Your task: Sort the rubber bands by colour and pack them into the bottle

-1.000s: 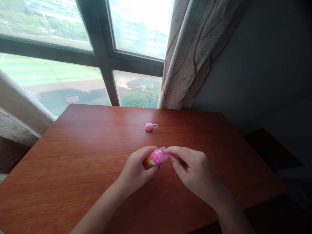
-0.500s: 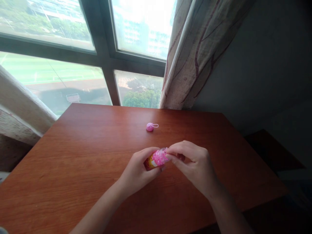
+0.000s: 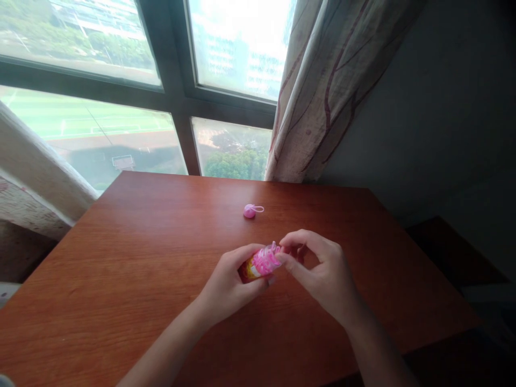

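My left hand (image 3: 228,285) is wrapped round a small clear jar (image 3: 255,267), tilted with its mouth to the right. Through its wall show pink and white elastic bands (image 3: 266,260), with yellow and red ones deeper in. A few pink bands stick out at the mouth. Right there, the thumb and bent forefinger of my right hand (image 3: 318,263) pinch at the pink bands; their tips partly hide what they grip. Beyond both hands, a pink domed lid (image 3: 249,212) with a thin loop lies on the table.
The brown wooden table (image 3: 133,279) reaches to a window (image 3: 181,102) at the back. Patterned curtains (image 3: 310,107) hang on both sides of it. A dark wall (image 3: 423,123) stands to the right, beyond the table's right edge.
The fingers of my right hand have shifted slightly up and right at the jar's mouth, and pink bands now stand out there. The left hand keeps hold of the jar.
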{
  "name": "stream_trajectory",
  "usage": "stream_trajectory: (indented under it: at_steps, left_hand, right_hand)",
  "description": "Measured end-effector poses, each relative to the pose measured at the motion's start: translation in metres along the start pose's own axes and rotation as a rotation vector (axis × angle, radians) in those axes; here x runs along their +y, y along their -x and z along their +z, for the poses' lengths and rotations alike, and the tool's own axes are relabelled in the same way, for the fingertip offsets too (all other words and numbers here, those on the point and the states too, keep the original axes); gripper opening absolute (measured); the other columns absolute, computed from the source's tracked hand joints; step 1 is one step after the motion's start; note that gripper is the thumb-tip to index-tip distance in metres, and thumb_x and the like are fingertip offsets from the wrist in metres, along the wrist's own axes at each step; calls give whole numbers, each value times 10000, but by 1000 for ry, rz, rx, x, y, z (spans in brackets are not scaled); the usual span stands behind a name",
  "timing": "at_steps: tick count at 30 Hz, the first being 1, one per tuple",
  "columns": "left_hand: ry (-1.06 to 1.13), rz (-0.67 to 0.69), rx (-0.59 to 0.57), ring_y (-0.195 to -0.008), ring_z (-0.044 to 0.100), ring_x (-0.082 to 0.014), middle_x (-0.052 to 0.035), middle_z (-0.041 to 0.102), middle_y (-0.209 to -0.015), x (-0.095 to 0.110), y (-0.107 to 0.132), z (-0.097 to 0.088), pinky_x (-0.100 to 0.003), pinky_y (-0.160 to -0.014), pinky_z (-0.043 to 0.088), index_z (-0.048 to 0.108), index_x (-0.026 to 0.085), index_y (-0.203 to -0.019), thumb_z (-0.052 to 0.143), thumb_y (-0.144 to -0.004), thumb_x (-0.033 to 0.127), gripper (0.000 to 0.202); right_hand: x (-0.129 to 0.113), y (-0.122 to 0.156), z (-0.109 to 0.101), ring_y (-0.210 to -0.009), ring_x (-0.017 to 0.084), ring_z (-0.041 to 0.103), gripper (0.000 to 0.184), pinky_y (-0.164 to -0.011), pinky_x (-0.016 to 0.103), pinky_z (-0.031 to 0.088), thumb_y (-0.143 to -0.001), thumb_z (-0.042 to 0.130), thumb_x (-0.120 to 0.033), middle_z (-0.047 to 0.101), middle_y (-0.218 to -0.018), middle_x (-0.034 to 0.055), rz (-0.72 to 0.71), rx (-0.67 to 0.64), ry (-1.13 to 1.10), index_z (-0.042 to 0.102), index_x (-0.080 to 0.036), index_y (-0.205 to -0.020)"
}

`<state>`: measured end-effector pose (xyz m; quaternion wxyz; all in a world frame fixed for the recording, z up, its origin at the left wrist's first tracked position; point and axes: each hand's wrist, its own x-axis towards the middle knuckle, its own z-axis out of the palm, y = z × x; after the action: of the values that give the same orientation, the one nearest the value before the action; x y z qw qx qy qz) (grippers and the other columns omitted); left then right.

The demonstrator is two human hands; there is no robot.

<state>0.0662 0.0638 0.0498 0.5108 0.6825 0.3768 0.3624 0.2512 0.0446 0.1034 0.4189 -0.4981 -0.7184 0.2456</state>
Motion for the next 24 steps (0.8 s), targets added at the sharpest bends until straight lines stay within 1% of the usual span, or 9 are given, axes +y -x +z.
stream_trajectory:
  at_steps: [3, 6, 9, 11, 13, 17, 20, 22, 24]
  left_hand:
    - [16, 0, 5, -764, 598, -160, -22, 700, -883, 0, 0, 0, -238, -695, 488, 678, 148, -1039, 671, -784, 222, 265]
    - [15, 5, -5, -751, 591, -159, -24, 692, -862, 0, 1, -1, -245, -691, 491, 678, 141, -1013, 672, -775, 223, 252]
    - [8, 4, -38, -773, 605, -170, -27, 691, -865, -1, 1, 0, -258, -716, 501, 677, 141, -1007, 674, -760, 200, 253]
    - [3, 1, -51, -798, 618, -176, -28, 699, -895, -1, 1, 0, -261, -736, 504, 674, 147, -1011, 671, -761, 185, 253]
    - [-3, 3, -46, -806, 622, -173, -25, 708, -922, -1, 1, 0, -256, -743, 502, 672, 155, -1024, 670, -770, 185, 255]
    - [-1, 6, -12, -791, 614, -161, -18, 709, -927, -2, 0, 0, -245, -730, 497, 663, 161, -1057, 670, -793, 209, 268]
    - [12, 6, 17, -809, 618, -162, -19, 708, -948, -3, 0, -1, -243, -732, 500, 652, 162, -1089, 673, -795, 204, 297]
    - [18, 11, 34, -827, 623, -163, -19, 709, -964, -3, 0, -1, -243, -744, 503, 650, 162, -1092, 672, -795, 194, 300]
    - [13, 18, 42, -837, 628, -162, -17, 711, -972, -3, 0, -1, -243, -759, 504, 650, 164, -1085, 666, -796, 180, 290]
  right_hand:
    - [2, -1, 0, -711, 125, 610, 175, -647, 239, 499, -841, 680, -211, 665, -829, -13, 16, 1, -16, 661, -232, -1015]
    - [4, -6, -2, -738, 133, 616, 245, -648, 246, 507, -879, 652, -268, 653, -837, -2, -5, -59, -34, 665, -245, -1122]
    - [5, -11, -6, -724, 124, 603, 150, -637, 239, 498, -900, 633, -266, 640, -835, 8, -47, -145, -42, 720, -230, -1017]
    - [5, -13, -8, -707, 121, 597, 103, -631, 238, 492, -895, 646, -254, 640, -824, 13, -67, -170, -28, 737, -216, -925]
    - [4, -13, -11, -711, 125, 602, 85, -640, 240, 495, -892, 653, -241, 645, -819, 14, -84, -172, -6, 734, -214, -895]
    - [1, -9, -14, -788, 139, 614, 124, -709, 255, 510, -920, 603, -210, 637, -897, 25, -123, -193, 72, 723, -223, -944]
    - [-5, -5, -14, -862, 160, 590, 172, -770, 290, 504, -942, 553, -195, 606, -953, 42, -147, -206, 171, 711, -223, -1004]
    - [-10, -1, -13, -894, 177, 568, 205, -795, 319, 495, -949, 516, -175, 591, -971, 51, -143, -227, 231, 692, -225, -1043]
    - [-17, 2, -11, -898, 187, 552, 230, -803, 335, 488, -942, 488, -143, 582, -970, 54, -112, -277, 271, 670, -221, -1058]
